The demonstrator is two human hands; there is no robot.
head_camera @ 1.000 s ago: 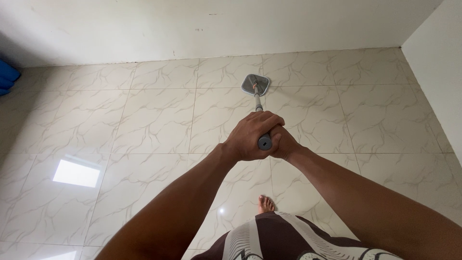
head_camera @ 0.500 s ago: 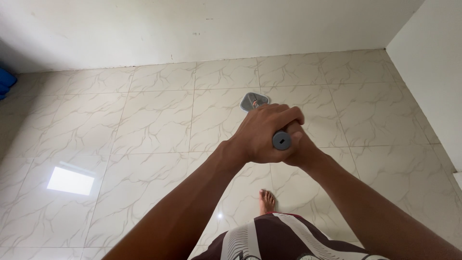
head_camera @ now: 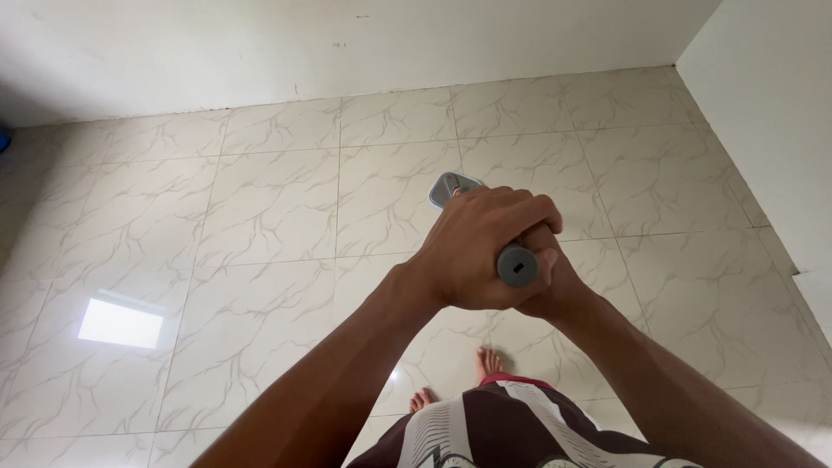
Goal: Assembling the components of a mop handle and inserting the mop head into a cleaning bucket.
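Observation:
Both of my hands grip the grey handle end [head_camera: 516, 264] of a mop. My left hand [head_camera: 481, 247] wraps over the top of the handle, and my right hand [head_camera: 555, 282] holds it from underneath, mostly hidden behind the left. The grey mop head [head_camera: 445, 187] rests on the floor just beyond my knuckles, and only its upper left part shows. The shaft between handle and head is hidden by my hands.
Glossy cream marble-pattern floor tiles [head_camera: 269, 208] run to a white wall [head_camera: 347, 39] at the back and another white wall [head_camera: 771, 113] on the right. My bare feet [head_camera: 490, 362] stand on the tiles below my hands. A bright window reflection [head_camera: 120, 322] lies at left.
The mop head has been pulled back toward me, from near the back wall to right under my hands. My hands moved closer and slightly right, and a second foot has come into view.

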